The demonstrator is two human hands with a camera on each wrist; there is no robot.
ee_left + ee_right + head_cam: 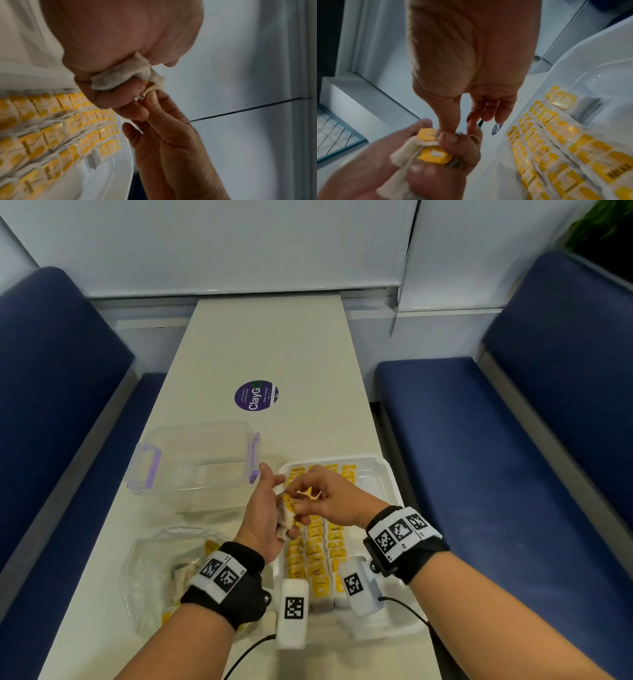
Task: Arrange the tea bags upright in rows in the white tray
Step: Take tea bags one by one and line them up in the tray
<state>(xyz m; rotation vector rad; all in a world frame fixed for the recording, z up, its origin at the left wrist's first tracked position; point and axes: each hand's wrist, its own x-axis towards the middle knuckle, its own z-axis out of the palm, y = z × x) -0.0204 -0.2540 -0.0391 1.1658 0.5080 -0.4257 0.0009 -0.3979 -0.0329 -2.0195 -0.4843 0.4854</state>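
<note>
- The white tray point(387, 474) already carries most of the job: yellow-tagged tea bags point(317, 546) stand packed in rows running from its near end to its far end, seemingly three or four across.
- Bare tray floor shows along the right side and at the far right corner, so by my reading there is room for at least part of another row.
- The left hand point(263, 515) is closed round a small bunch of loose tea bags point(286, 517), held in the air just over the left edge of the tray; the right wrist view shows cream pouches and two yellow tags bunched in that fist.
- The right hand point(329, 498) pinches narrowly with thumb and forefinger at the top of that bunch, at a tag or its string; which of the two I cannot tell. Its other fingers hang loosely curled and hold nothing.
- The step in hand looks like drawing one bag free of the bunch, to be set upright in the tray.
- A crumpled clear plastic bag point(161, 570) lies on the table point(274, 347) left of the tray, with more yellow-tagged bags showing through it, so stock remains to be placed.
- The clear lidded container point(195, 460) beyond it looks empty of bags.
- Overall: well past halfway, not finished.
</note>
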